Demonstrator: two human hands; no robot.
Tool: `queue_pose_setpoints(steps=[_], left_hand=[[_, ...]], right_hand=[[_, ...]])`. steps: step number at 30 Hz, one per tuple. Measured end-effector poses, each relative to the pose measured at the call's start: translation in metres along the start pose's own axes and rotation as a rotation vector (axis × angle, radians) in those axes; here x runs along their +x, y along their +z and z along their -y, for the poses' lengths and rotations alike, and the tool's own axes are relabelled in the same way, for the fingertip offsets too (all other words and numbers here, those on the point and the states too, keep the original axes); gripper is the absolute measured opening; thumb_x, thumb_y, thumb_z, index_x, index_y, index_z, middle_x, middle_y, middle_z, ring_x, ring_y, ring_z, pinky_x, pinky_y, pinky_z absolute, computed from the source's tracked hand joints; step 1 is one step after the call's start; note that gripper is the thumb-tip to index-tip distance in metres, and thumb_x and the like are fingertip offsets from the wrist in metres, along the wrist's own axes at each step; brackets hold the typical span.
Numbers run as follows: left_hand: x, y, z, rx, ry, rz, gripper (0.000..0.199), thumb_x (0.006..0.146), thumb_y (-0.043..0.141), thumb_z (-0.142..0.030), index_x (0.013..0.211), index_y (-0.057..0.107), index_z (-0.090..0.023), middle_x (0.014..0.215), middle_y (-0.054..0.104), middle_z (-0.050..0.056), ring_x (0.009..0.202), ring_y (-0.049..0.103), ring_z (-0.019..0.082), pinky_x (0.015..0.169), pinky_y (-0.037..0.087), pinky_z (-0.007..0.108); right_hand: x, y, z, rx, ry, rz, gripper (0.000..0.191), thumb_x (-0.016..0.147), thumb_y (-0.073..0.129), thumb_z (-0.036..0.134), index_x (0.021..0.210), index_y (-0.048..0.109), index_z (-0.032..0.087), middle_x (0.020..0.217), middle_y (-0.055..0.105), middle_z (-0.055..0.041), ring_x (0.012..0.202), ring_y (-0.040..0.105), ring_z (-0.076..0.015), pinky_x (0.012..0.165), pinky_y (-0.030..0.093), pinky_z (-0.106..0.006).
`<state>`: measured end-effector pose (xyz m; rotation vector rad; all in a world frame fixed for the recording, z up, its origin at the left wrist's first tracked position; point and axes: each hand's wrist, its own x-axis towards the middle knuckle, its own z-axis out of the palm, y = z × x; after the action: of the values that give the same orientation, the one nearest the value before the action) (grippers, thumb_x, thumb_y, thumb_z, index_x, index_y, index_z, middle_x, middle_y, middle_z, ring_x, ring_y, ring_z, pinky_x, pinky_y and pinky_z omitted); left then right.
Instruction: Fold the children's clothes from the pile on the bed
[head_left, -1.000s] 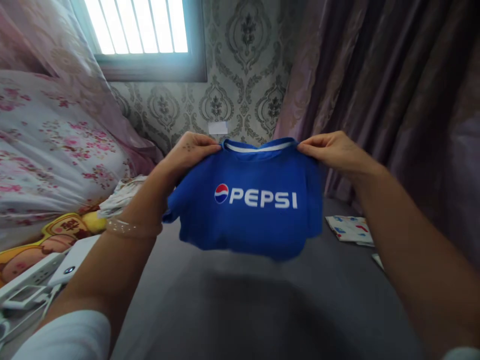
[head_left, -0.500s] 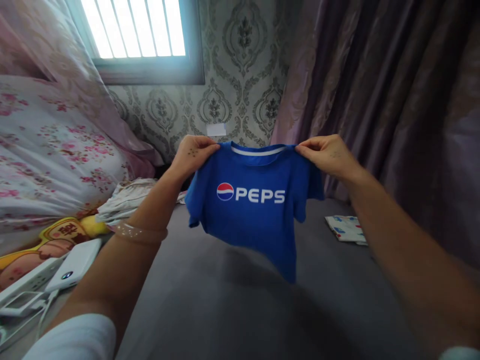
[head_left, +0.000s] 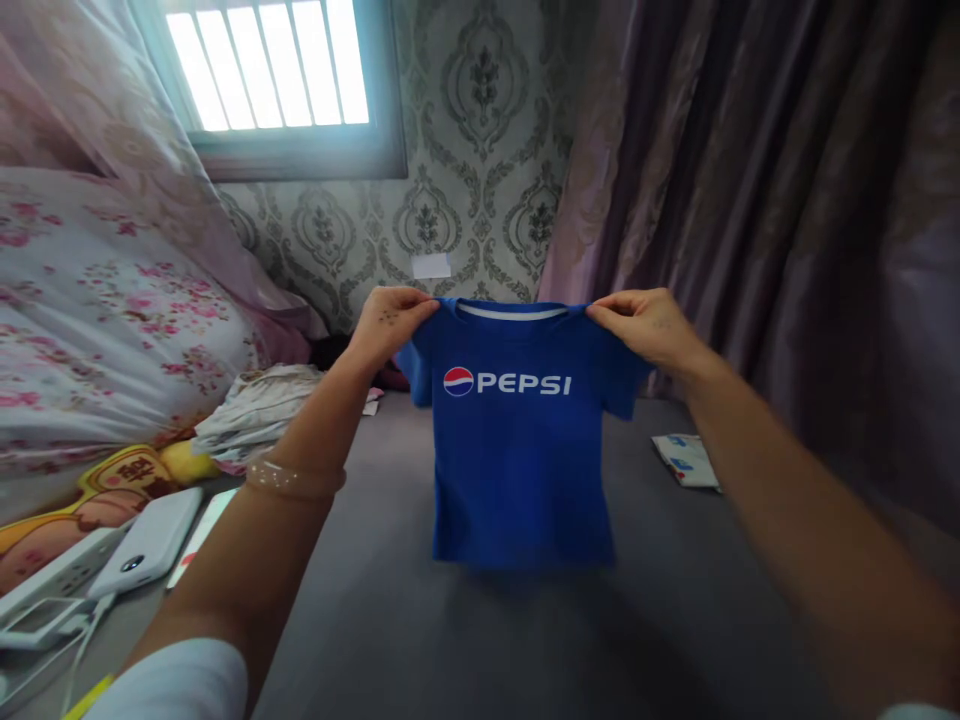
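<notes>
Grey sheet [head_left: 360, 610] is covering the flat surface; patterned wallpaper [head_left: 484, 90] is lining the far wall, with a barred window [head_left: 270, 70] letting in light at upper left. Purple curtains [head_left: 735, 200] are hanging at right. On the left side, a cloth pile [head_left: 259, 410], a white device with a dark oval [head_left: 146, 545] and a power strip [head_left: 64, 575] are lying near the left forearm. A folded printed cloth [head_left: 686, 460] is lying near the right forearm.

Change from half a second ago: the blue T-shirt [head_left: 521, 460] is now hanging nearly straight, its hem no longer swinging askew, and the full "PEPSI" lettering is showing.

Pose: both arms are reaching forward, holding the shirt up above the sheet, front facing the wearer. Left hand [head_left: 391, 325] and right hand [head_left: 645, 320] are each pinching one shoulder beside the collar, thumb and fingers closed on fabric. A clear bangle [head_left: 294, 477] is circling the left forearm.
</notes>
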<state>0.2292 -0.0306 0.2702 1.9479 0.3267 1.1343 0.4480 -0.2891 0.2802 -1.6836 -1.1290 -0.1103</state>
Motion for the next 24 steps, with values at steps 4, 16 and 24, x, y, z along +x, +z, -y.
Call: queue_pose_setpoints(steps=[4,16,24], left_hand=[[-0.003,-0.010,0.004,-0.271,-0.122,0.228,0.037,0.063,0.082,-0.049,0.080,0.073,-0.019,0.070,0.068,0.002,0.059,0.058,0.014,0.058,0.048,0.028],[0.012,0.012,0.023,-0.019,0.139,-0.120,0.031,0.072,0.071,-0.046,0.085,0.074,-0.018,0.072,0.070,-0.001,0.072,0.062,0.015,0.062,0.045,0.024],[0.010,0.014,0.020,0.030,0.235,-0.271,0.038,0.082,0.063,-0.048,0.098,0.070,-0.015,0.087,0.070,-0.005,0.087,0.061,0.014,0.077,0.045,0.026]], right_hand=[[-0.001,-0.008,0.002,0.151,0.057,0.277,0.032,0.067,0.077,0.054,0.079,0.076,0.025,0.073,0.074,-0.0031,0.062,0.066,-0.0181,0.057,0.055,-0.031],[0.018,0.016,-0.006,-0.280,-0.269,-0.316,0.023,0.084,0.061,0.042,0.089,0.075,0.025,0.089,0.075,-0.0038,0.087,0.068,-0.0243,0.078,0.052,-0.038],[0.018,0.012,-0.010,-0.333,-0.290,-0.332,0.022,0.089,0.055,0.040,0.095,0.073,0.029,0.099,0.075,-0.0038,0.092,0.067,-0.0249,0.085,0.049,-0.040]])
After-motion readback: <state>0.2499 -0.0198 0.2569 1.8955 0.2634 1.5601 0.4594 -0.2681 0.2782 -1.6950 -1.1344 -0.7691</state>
